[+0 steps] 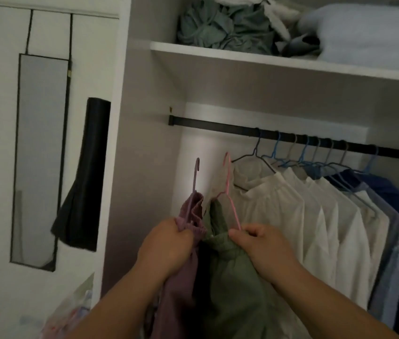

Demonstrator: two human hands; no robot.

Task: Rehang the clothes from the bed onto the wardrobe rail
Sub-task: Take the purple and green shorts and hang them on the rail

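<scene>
The left hand (pixel 169 243) grips a mauve garment (pixel 181 277) on a purple hanger (pixel 194 182). The right hand (pixel 264 250) pinches the pink hanger (pixel 229 189) carrying an olive garment (pixel 230 277). Both hangers are held below the black wardrobe rail (pixel 218 127) (neither hook touches it), left of the hung shirts (pixel 315 216).

Two hands are in view, the left hand (pixel 166 243) and the right hand (pixel 264 248). Two hangers are off the rail (pixel 218 126): one purple hanger (pixel 194 182) and one pink hanger (pixel 229 187). They carry two garments, one mauve garment (pixel 181 277) and one green garment (pixel 230 277). One mirror (pixel 37 155) hangs on the door. The hangers on the rail (pixel 306 152) overlap too much to count.
</scene>
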